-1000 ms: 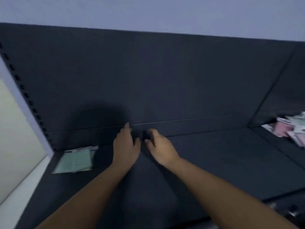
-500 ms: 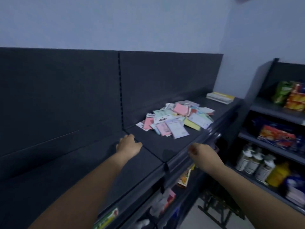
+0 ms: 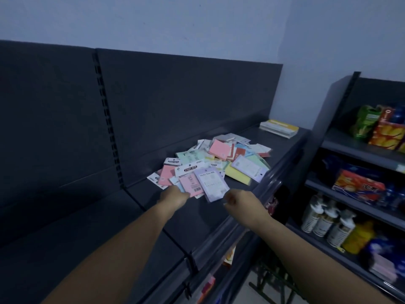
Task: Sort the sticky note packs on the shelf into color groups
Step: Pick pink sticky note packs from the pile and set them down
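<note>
Many packs [image 3: 219,159] heaped; lilac pack [image 3: 212,184] lies lengthwise front-to-back; right hand [image 3: 237,201] grip curled empty, left hand [image 3: 174,197] grip hidden.

Only 1 view is recording: the head camera is looking forward and down, tilted, at the pile of sticky note packs [image 3: 210,165] on the dark shelf [image 3: 197,222]. It is sitting close, with the left hand [image 3: 174,197] and right hand [image 3: 240,202] showing at the pile's near edge. Right of the pile, a stocked rack [image 3: 350,148] is showing; behind the pile, the back panel [image 3: 186,95].
</note>
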### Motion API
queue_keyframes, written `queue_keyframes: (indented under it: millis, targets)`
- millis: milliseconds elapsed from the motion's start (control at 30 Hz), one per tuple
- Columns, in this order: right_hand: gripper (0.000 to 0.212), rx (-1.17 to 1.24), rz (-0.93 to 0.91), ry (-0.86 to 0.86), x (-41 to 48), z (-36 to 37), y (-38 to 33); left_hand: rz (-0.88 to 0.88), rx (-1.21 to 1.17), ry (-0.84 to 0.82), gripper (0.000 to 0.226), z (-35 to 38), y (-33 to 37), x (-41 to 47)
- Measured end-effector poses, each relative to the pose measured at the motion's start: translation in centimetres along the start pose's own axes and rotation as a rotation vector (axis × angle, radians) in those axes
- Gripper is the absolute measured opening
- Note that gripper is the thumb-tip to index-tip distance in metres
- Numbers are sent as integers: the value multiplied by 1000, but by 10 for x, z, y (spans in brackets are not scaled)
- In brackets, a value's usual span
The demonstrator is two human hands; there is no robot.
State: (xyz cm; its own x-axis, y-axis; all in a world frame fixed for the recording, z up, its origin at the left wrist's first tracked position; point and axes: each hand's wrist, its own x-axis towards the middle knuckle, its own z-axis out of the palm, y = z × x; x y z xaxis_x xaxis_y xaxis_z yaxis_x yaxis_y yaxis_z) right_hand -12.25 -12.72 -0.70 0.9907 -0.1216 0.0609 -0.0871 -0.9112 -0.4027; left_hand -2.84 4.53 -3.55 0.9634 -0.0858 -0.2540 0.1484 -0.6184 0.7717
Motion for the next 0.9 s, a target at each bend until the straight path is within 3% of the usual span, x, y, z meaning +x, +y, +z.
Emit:
queue_keyframes:
  millis: [100, 267, 400, 633, 833, 900]
  targets:
    - [31, 13, -14, -61, 46, 8, -5, -30, -16, 19, 35, 9, 6, 38]
    - [34, -30, 11, -94, 106, 14, 2, -166, 202, 173, 89, 32, 19, 82]
    - [34, -22, 63, -107, 134, 24, 17, -179, 260, 242, 104, 47, 25, 99]
    - [35, 35, 117, -78, 190, 25, 38, -143, 295, 214, 89, 45, 33, 124]
    - [48, 32, 158, 47, 237, 14, 59, -192, 256, 180, 56, 34, 42, 131]
    - [62, -21, 130, 20, 255, 13, 65, -196, 212, 195, 47, 32, 43, 132]
